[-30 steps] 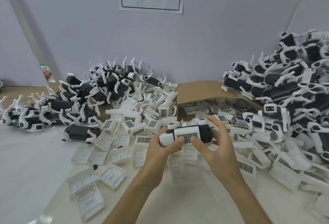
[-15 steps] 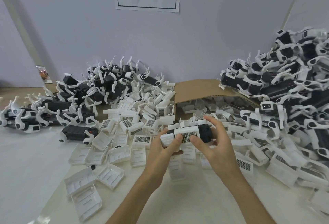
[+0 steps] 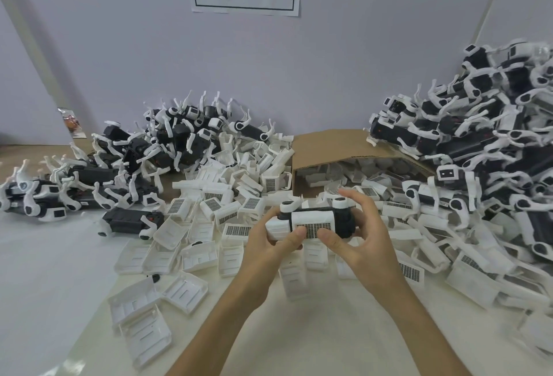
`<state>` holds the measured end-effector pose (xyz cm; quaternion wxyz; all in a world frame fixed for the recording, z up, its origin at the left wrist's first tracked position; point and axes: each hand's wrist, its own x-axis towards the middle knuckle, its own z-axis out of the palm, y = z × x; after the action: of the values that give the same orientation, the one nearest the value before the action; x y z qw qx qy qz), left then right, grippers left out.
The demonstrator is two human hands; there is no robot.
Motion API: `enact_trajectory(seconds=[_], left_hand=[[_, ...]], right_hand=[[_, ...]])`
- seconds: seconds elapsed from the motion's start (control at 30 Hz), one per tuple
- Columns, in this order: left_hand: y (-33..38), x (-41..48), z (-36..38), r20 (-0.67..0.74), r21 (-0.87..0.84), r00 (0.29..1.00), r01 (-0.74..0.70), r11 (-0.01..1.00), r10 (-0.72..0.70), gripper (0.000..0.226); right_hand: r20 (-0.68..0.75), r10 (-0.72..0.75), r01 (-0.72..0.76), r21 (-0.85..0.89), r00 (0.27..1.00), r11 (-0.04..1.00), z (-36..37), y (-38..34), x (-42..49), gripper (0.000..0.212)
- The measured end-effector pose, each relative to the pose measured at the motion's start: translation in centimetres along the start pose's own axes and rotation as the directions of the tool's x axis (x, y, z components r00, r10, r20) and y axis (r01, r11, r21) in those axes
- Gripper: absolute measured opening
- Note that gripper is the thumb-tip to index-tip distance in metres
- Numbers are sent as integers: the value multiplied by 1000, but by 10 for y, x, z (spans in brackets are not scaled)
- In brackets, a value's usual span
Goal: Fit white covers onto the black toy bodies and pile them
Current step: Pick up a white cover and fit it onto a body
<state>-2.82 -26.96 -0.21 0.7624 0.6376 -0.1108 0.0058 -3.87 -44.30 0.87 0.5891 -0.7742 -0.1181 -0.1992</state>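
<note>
I hold one black toy body [image 3: 344,221] level in front of me with a white cover [image 3: 311,218] sitting on it. My left hand [image 3: 269,244] grips its left end, thumb pressed on the cover's grille. My right hand [image 3: 359,241] holds the right end, thumb on the grille, fingers curled over the back. Loose white covers [image 3: 209,205] lie spread on the table behind and around my hands. Black bodies without covers [image 3: 131,220] lie at the left.
A tall heap of toys [image 3: 478,151] rises at the right against the wall. An open cardboard box [image 3: 338,148] lies on its side behind my hands, covers spilling from it. More flat white covers [image 3: 140,324] lie at the lower left on the white tabletop.
Both hands keep the same toy; my thumbs stay on the cover's grille. The view has tilted down a little, so everything sits slightly higher in frame.
</note>
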Motion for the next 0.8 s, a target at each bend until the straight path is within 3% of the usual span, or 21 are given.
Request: enact_trajectory(seconds=[0.17, 0.47, 0.8], left_hand=[[-1, 0, 0, 25, 6, 999, -29, 1000, 29, 58], [6, -1, -4, 96, 21, 992, -88, 996, 86, 43], [11, -3, 0, 49, 25, 987, -154, 988, 153, 39]], right_hand=[[1, -15, 15, -15, 1000, 1000, -4, -2, 1, 67], [-3, -26, 26, 11, 1000, 1000, -3, -2, 0, 66], [0, -34, 34, 28, 999, 999, -4, 1, 0, 59]])
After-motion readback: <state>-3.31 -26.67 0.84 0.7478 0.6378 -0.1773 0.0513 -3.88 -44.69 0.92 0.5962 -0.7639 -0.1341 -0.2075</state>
